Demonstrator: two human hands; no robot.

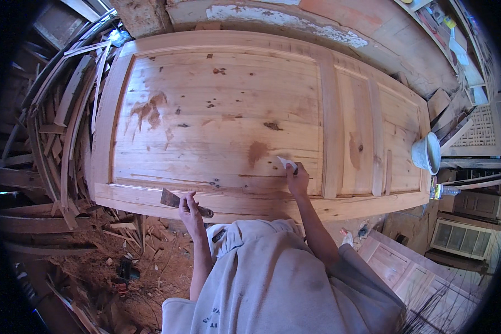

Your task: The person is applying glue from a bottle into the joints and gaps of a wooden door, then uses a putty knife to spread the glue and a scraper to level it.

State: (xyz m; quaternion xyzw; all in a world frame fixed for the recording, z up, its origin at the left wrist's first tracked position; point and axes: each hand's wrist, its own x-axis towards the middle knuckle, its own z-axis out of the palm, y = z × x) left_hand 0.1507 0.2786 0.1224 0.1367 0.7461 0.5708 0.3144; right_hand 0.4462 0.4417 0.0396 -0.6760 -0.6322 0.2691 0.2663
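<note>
A large pale wooden panel door (234, 72) lies flat in front of me, with knots and brown smears on its boards. My left hand (191, 216) is at the door's near edge, closed around the handle of a putty knife (171, 198). The knife's wide blade points to the left. My right hand (298, 181) is over the large panel near its lower right, the fingers pinching a small white pointed piece (285, 162). Its tip is close to a brown patch (258, 153) on the wood. I cannot make out what the white piece is.
A whitish bucket (427, 153) stands at the door's right end. Offcuts and strips of wood (67, 119) are piled on the left, above a floor (161, 261) strewn with sawdust. Another panelled door (412, 267) lies at the lower right. Behind is a wall ledge (284, 19).
</note>
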